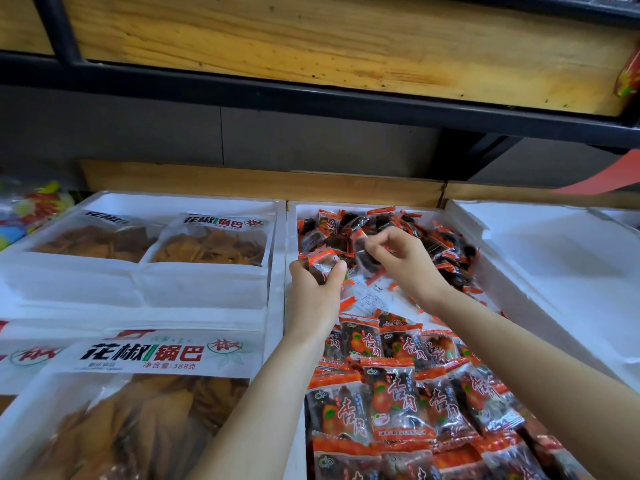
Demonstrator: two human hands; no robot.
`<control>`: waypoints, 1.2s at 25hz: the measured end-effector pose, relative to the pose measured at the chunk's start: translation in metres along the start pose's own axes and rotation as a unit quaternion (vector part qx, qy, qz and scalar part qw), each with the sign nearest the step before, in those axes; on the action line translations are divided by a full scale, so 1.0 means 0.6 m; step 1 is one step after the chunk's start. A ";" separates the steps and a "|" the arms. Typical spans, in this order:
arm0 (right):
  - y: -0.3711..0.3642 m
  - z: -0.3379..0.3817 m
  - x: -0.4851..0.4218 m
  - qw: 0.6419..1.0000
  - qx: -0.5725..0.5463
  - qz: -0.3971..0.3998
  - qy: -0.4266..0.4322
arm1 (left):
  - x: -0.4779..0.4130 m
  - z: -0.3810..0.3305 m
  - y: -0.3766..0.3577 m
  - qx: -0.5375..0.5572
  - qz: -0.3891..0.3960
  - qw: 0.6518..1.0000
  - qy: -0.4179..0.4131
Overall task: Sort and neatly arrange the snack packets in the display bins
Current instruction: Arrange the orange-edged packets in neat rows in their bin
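- Shop shelf seen from above, with white foam display bins side by side. A person's two bare arms reach into the middle bin [346, 205].
- Left hand [313, 292] hovers at the bin's left edge, its grip clamped around collected packets [323, 266]. How many it holds cannot be told. It probably acts as the holder while the other hand picks.
- Right hand [412, 265] is just beside it, its grip pinched together on a single packet [365, 252] between thumb and fingertips.
- That packet is raised above the loose heap [433, 244] at the bin's far edge, likely to be turned the right way and added to the left hand's bundle.
- Neat rows [398, 393] of the same packets fill the bin's near edge, face up and overlapping. The sorting looks partly done, with the far jumble left to do.
- Packets are clear plastic with orange sealed ends and dark fruit inside. They are printed with large red characters 杏肉 and a small round logo.
- White printed sheet [374, 299] lies on the bin floor between heap and rows. Its text is too blurred to read.
- Left bin [138, 285] carries large bags of golden crisps [156, 355] labelled 花椒锅巴. The nearest bag also reads 净含量:388克.
- Right bin [554, 271] is white foam, and a wooden shelf board [311, 46] runs above.
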State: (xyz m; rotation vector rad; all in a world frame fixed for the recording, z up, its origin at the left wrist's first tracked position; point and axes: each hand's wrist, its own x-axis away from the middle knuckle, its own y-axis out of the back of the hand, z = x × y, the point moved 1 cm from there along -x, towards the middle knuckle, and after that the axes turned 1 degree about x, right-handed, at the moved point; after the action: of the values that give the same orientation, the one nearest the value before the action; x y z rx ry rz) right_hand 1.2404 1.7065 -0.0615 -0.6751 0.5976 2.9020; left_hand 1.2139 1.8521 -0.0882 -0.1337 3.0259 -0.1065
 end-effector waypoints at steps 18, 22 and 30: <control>0.087 0.012 0.062 0.987 0.072 0.008 -0.142 | 0.030 -0.014 -0.011 0.006 0.092 0.995 -0.041; 0.083 -0.013 0.082 0.960 0.225 0.116 -0.123 | 0.025 -0.011 -0.006 0.024 0.090 0.995 -0.027; 0.058 -0.054 0.095 0.937 0.294 0.168 -0.082 | 0.020 -0.003 -0.008 0.034 0.091 0.995 -0.002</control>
State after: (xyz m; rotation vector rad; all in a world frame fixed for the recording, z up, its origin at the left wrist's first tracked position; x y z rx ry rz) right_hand 1.1961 1.6621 -0.1012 -0.2624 1.5953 2.7664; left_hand 1.2022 1.8464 -0.0873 0.1468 3.0079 -0.1918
